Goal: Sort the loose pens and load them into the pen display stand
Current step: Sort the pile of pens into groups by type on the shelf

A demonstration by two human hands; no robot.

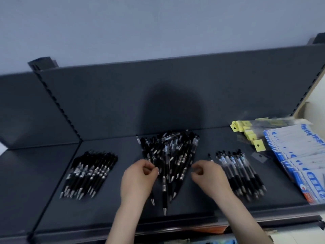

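The loose pens [169, 155] lie heaped at the middle of the shelf [109, 212] — light, stiff, slick barrels, best pinched at the rubber grip — the left hand [139, 178] curled at the heap's near edge, hold unclear, the right hand [209, 175] curled beside it on nothing visible.

Looking down on a dark shelf [44, 182]. Mid-shelf, a tangled pile of black pens [172, 155], tips mostly toward the front edge. Off toward the left edge, a tidy row of pens [89, 175], laid side by side; toward the right edge, a second neat row [241, 175] with clear barrels. Both hands low over the shelf: left hand [139, 180] at the pile's near-left side, fingers curled against the pens; right hand [209, 176] between pile and second neat row, fingers curled too. Too blurred to call any grip. Back right corner, yellow-tagged packets [249, 136] beside fanned blue-and-white packs [299, 155].
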